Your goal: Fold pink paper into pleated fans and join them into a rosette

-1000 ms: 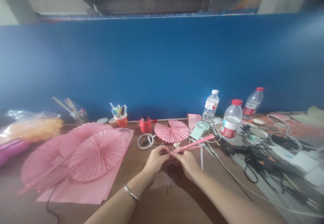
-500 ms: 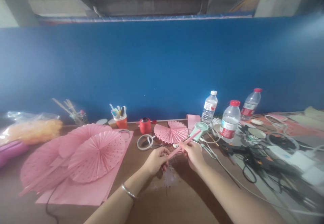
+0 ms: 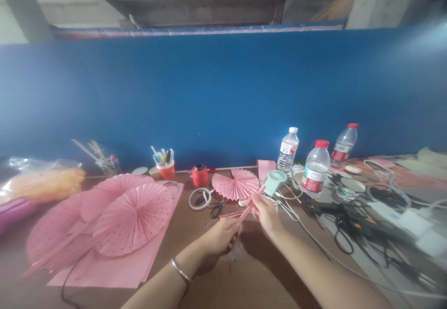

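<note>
Both my hands hold a folded pink paper strip (image 3: 248, 207) above the brown table (image 3: 216, 281). My left hand (image 3: 223, 235) is closed round its near lower end. My right hand (image 3: 264, 211) pinches it higher up, close to its far end, so the strip slants up to the right. A short pink strip (image 3: 231, 215) lies on the table just beyond my hands, next to black scissors (image 3: 216, 209). A small pink paper fan (image 3: 236, 183) lies farther back.
Large pink pleated fans (image 3: 129, 213) lie on pink sheets at the left. A tape ring (image 3: 198, 198), red spool (image 3: 200, 175), orange pen cup (image 3: 166, 168), mint hand fan (image 3: 275, 181) and three water bottles (image 3: 315, 167) stand behind. Tangled cables (image 3: 352, 225) cover the right side.
My hands have drawn apart along the strip: the left slid toward me, the right went up and away. The strip has tilted steeper. The short strip and scissors now show.
</note>
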A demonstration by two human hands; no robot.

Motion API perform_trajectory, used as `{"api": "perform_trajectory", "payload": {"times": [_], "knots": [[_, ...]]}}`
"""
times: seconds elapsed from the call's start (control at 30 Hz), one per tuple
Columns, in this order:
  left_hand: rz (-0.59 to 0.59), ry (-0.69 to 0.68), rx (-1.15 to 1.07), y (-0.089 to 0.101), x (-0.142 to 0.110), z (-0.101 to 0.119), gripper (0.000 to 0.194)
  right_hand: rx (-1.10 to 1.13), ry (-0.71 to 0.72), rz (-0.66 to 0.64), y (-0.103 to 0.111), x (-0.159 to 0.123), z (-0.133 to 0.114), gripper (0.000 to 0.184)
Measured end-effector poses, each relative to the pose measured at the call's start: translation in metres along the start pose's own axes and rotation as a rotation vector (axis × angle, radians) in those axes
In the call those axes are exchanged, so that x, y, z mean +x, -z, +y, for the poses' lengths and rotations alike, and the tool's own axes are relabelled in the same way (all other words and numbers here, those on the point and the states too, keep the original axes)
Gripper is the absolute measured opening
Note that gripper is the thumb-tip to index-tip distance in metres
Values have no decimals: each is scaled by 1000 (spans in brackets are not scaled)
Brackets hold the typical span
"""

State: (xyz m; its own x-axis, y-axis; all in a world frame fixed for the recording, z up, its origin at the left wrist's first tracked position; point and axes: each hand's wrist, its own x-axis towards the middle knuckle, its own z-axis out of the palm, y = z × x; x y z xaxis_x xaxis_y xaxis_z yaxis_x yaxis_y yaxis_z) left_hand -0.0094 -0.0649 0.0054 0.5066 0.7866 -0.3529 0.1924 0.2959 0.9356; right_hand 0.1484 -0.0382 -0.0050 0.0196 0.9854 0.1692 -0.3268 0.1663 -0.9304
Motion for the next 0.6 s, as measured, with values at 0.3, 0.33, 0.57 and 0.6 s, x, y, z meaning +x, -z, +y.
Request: {"api": "perform_trajectory", "payload": {"times": [0.3,0.33,0.57,0.6], "knots": [[-49,8,-35,14,9,-10,40,151,61,156,20,19,-4,31],[-57,-1,-46,16,8,-10,38,154,47,116,19,18,-4,29],[-137,-34,-52,14,5,-7,29,177,36,87,17,18,5,25],[-147,-35,-75,13,4,-8,27,184,51,121,18,18,7,25]]}}
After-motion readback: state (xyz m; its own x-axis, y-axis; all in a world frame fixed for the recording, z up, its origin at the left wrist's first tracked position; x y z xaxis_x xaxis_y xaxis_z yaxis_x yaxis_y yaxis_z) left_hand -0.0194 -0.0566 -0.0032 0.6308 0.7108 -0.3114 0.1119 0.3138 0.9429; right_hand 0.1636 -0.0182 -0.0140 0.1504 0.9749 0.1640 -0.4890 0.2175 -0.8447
